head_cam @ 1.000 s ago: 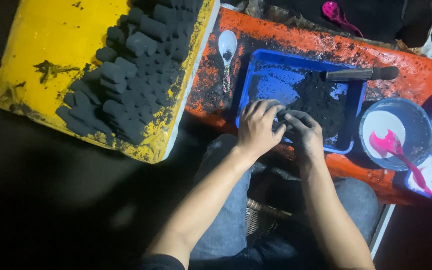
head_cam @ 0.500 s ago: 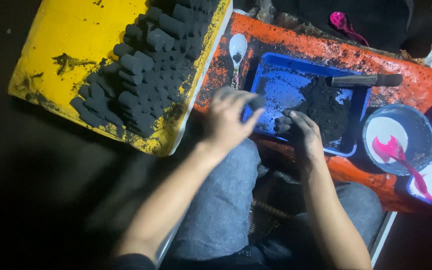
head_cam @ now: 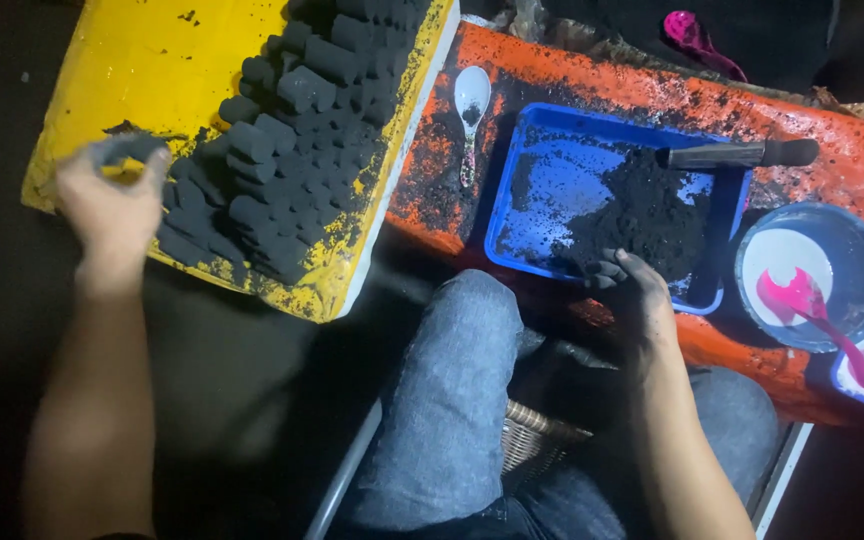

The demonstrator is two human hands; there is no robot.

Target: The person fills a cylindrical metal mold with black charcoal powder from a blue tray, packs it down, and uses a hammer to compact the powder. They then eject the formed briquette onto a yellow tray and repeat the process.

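Observation:
My left hand (head_cam: 110,205) is out over the left end of a yellow board (head_cam: 132,70), its fingers closed on a dark cylindrical charcoal piece (head_cam: 134,150). Several rows of the same dark cylinders (head_cam: 292,130) lie stacked on that board just to the right of the hand. My right hand (head_cam: 637,290), blackened with powder, rests at the near edge of a blue tray (head_cam: 552,180), its fingertips in a heap of black powder (head_cam: 642,215). I cannot make out whether it holds any.
An orange surface (head_cam: 652,95) carries the tray, a white spoon (head_cam: 471,100), a dark-handled tool (head_cam: 737,153) across the tray's far corner, and a blue bowl (head_cam: 812,275) of white liquid with a pink spoon (head_cam: 802,300). My knees in jeans (head_cam: 452,400) are below.
My left hand left the tray and swung far to the left, carrying a dark cylinder to the yellow board. My right hand stayed at the tray's near edge.

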